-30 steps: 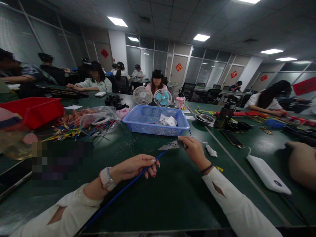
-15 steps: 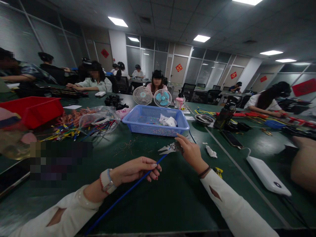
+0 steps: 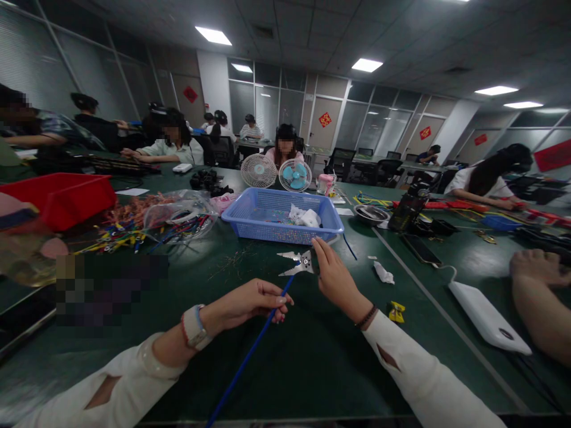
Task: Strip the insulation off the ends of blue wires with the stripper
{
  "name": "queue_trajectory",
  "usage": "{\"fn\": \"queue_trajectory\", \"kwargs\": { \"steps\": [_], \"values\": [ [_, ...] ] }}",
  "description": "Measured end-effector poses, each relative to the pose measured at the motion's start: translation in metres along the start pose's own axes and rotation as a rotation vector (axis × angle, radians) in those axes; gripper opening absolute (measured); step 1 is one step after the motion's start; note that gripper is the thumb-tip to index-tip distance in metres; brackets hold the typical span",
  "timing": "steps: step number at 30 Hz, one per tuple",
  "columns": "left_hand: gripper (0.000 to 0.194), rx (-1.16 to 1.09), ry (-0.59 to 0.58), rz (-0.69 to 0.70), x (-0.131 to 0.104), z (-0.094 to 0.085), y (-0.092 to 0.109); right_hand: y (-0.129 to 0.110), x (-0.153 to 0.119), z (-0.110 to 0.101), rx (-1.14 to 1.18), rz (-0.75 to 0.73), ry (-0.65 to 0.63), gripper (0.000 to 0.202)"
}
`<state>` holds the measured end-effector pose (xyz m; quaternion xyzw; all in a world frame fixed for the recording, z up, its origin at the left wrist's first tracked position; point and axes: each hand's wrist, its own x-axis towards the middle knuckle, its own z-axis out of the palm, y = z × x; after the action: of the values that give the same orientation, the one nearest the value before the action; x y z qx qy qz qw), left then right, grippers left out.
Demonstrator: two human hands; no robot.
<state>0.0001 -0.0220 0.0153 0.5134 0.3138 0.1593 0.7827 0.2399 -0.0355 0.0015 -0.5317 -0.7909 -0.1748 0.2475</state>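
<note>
My left hand (image 3: 259,303) pinches a blue cable (image 3: 250,358) near its upper end; the rest of the cable runs down toward the table's front edge. My right hand (image 3: 336,273) is closed around the handles of wire strippers (image 3: 305,261), whose jaws stand apart and point left. The cable's tip meets the lower jaw, close to the pivot; whether it lies between the jaws I cannot tell. Beyond both hands is a blue plastic basket (image 3: 281,230) with white crumpled tissue (image 3: 307,217) in it. Thin wire scraps (image 3: 232,263) are scattered left of the strippers.
At left are a red bin (image 3: 57,202) and a plastic bag (image 3: 182,217) among cables with terminals. To the right lie a yellow wrapper (image 3: 396,311), a crumpled tissue (image 3: 383,273), a white power bank (image 3: 488,318) and a phone (image 3: 422,249). A co-worker's hand (image 3: 539,267) rests at far right.
The wire strippers' jaws have opened wider and turned flatter to the left. The cable's lower part has swung right. A co-worker's arm at far right has shifted, showing the hand.
</note>
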Motion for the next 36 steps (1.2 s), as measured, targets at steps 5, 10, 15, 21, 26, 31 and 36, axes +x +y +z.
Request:
{"fn": "queue_trajectory", "kwargs": {
  "steps": [5,10,15,21,26,31,36],
  "values": [
    [0.024,0.015,-0.007,0.008,0.0012,-0.0001,-0.0015,-0.0044,-0.0009,0.0023,-0.079,0.013,0.001,0.075],
    [0.025,0.005,-0.003,0.007,0.0023,-0.0013,-0.0029,-0.0058,-0.0007,0.0022,-0.214,0.043,-0.014,0.059],
    [0.027,-0.002,0.007,-0.007,0.0024,-0.0006,-0.0017,-0.0075,0.0006,-0.0002,-0.288,0.052,-0.016,0.043],
    [0.025,-0.015,0.013,-0.009,0.0029,0.0005,-0.0025,-0.009,0.0021,0.0007,-0.293,0.064,-0.02,0.032],
    [0.024,-0.018,-0.014,-0.001,0.0038,-0.0009,-0.0053,-0.0089,0.0043,0.0017,-0.32,0.065,-0.042,0.024],
    [0.024,-0.026,-0.014,-0.007,0.0043,-0.0015,-0.0065,-0.0088,0.006,0.0024,-0.343,0.064,-0.072,0.018],
    [0.025,-0.028,-0.022,-0.015,0.0038,-0.0006,-0.0057,-0.0071,0.0069,0.0028,-0.353,0.049,-0.082,0.015]
  ]
}}
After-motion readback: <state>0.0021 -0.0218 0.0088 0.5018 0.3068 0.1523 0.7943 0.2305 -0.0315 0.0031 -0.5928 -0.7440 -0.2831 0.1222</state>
